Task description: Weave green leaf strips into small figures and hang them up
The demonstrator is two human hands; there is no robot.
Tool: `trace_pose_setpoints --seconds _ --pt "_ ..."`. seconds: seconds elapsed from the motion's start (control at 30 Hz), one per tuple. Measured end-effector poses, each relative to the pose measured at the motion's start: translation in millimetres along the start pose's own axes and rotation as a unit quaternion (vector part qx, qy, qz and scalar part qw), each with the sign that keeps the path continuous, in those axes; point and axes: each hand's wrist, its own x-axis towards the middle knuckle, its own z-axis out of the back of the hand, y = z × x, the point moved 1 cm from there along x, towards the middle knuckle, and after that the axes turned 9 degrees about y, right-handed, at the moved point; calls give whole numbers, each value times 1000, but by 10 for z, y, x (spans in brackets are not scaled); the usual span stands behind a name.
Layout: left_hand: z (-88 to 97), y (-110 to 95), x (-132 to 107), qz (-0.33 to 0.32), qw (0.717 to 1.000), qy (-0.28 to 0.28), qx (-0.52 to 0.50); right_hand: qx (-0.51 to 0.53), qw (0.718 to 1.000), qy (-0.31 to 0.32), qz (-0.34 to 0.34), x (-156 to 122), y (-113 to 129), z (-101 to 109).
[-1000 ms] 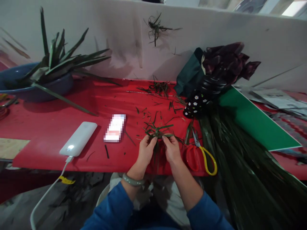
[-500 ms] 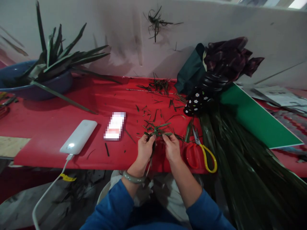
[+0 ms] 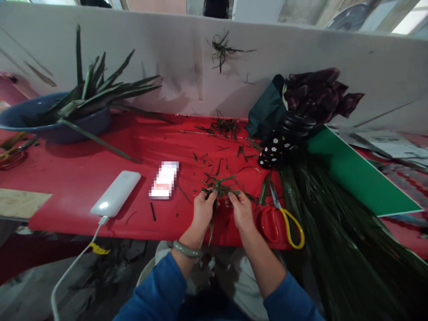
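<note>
Between my hands is a small knotted piece of green leaf strips (image 3: pixel 220 183), its thin ends sticking out several ways. My left hand (image 3: pixel 203 208), with a pale bangle on the wrist, pinches its left side, and a strip trails down below the fingers. My right hand (image 3: pixel 241 208) pinches a strip on the right side between thumb and finger. Scissors (image 3: pixel 277 204) with one red and one yellow handle lie just right of my right hand. Cut leaf scraps (image 3: pixel 219 166) are scattered on the red table cover (image 3: pixel 127 151) beyond my hands.
A blue basin (image 3: pixel 80 127) with long leaves stands at the left. A white power bank (image 3: pixel 117 192) with a cable and a phone (image 3: pixel 164 180) lie left of my hands. Long dark leaves (image 3: pixel 321 209), a green board (image 3: pixel 354 178) and a dark bag (image 3: pixel 267 107) occupy the right.
The camera view has tilted up slightly, so more shows above the pale partition. Both hands keep hold of the leaf piece, with the right hand's fingers slightly shifted.
</note>
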Motion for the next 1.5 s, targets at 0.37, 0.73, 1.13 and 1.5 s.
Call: trace_pose_setpoints --seconds 0.37,0.73,1.13,1.5 --pt "-6 60 -25 -69 981 16 183 -477 847 121 201 -42 417 -201" --pt "-19 40 -2 -84 975 60 197 -452 845 114 262 -62 299 -168" --pt "33 50 29 -39 998 10 58 -124 991 20 55 -30 37 -97" --pt "1 65 31 -32 999 39 10 -37 998 -19 50 30 20 -85"
